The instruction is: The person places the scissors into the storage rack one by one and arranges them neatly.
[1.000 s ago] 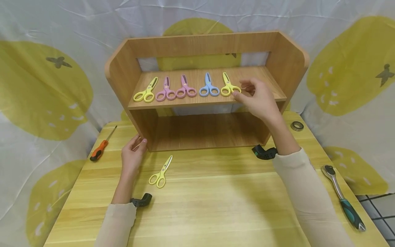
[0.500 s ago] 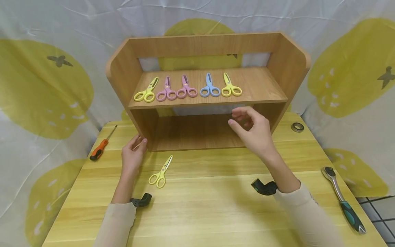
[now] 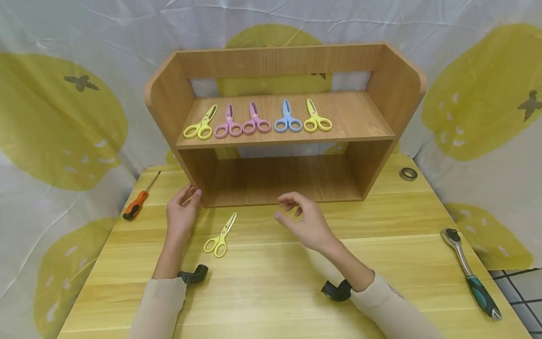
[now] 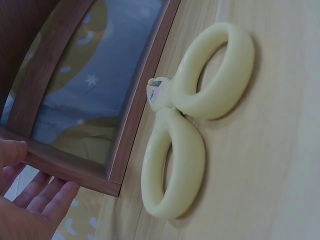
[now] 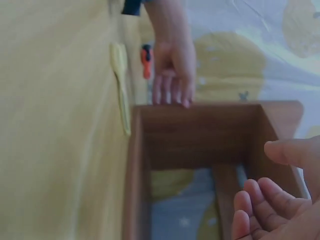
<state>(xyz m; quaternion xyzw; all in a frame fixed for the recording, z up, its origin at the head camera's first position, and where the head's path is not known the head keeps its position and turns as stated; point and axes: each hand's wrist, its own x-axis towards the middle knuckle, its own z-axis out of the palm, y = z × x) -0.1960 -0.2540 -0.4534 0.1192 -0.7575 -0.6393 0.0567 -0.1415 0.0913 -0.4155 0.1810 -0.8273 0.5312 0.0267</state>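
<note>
My left hand [image 3: 181,214] touches the outer left side of the wooden shelf [image 3: 275,145] with its fingertips, low near the front. Yellow scissors [image 3: 220,237] lie on the table just right of that hand; their handle loops [image 4: 182,165] fill much of the left wrist view. Over the table, before the shelf's lower front edge, my right hand [image 3: 308,225] hangs with loosely bent fingers and holds nothing. Along the upper board lie yellow scissors [image 3: 201,125], two pink pairs, blue scissors [image 3: 288,117] and another yellow pair [image 3: 316,117], blades pointing back.
An orange-handled screwdriver [image 3: 136,205] lies at the table's left edge. On the right are a dark ring [image 3: 408,174] and a ratchet wrench [image 3: 472,275] with a green handle. A patterned cloth [image 3: 474,94] hangs behind the shelf.
My right hand has let go of the rightmost yellow scissors on the upper board and come down and leftward over the table. My left hand has stayed at the shelf's side.
</note>
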